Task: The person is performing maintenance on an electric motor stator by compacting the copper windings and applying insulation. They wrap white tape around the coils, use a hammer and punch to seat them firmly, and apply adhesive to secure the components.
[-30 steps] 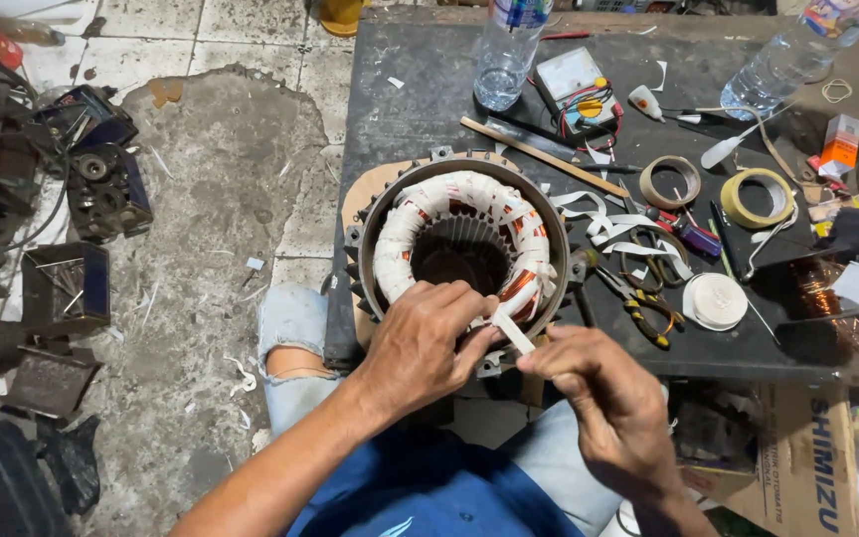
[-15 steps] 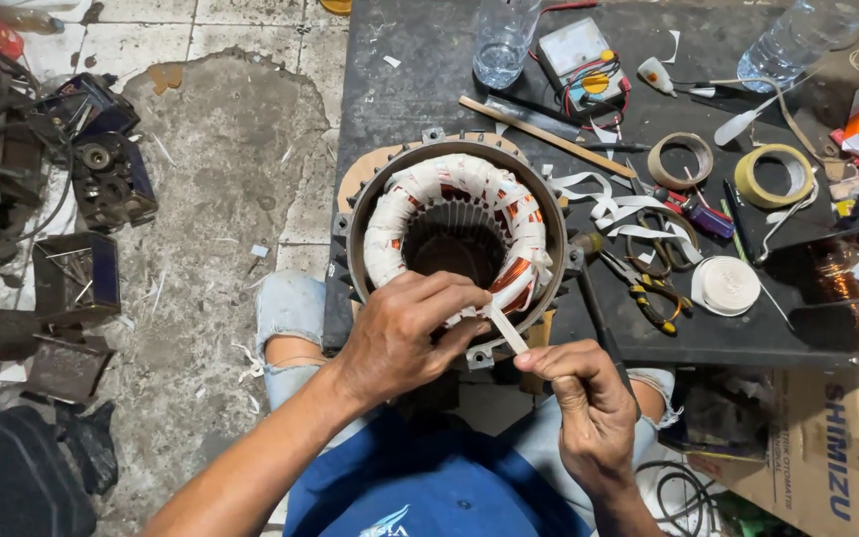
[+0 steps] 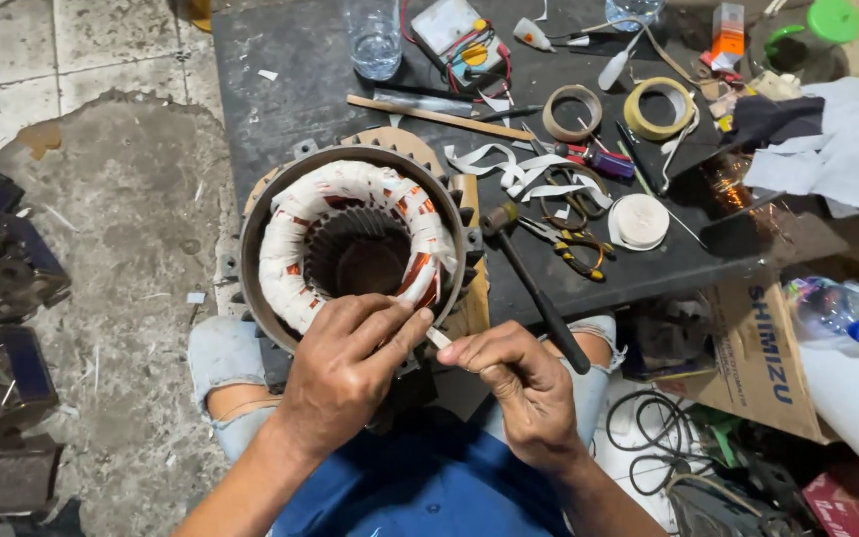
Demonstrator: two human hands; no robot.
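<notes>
A round motor stator with copper windings wrapped in white tape lies at the near edge of a dark low table. My left hand rests on its near rim, fingers pinching a white strip of tape at the winding. My right hand sits just right of it, its fingertips closed on the same strip's free end. Both hands are over my lap, above my blue shirt.
A hammer lies right of the stator, with pliers, tape rolls, a white spool, a wooden stick, a glass and a meter. Motor parts lie on the floor at left; a cardboard box at right.
The view has shifted so the stator and table sit lower and further left in the frame. My hands keep their hold on the strip at the stator's near rim.
</notes>
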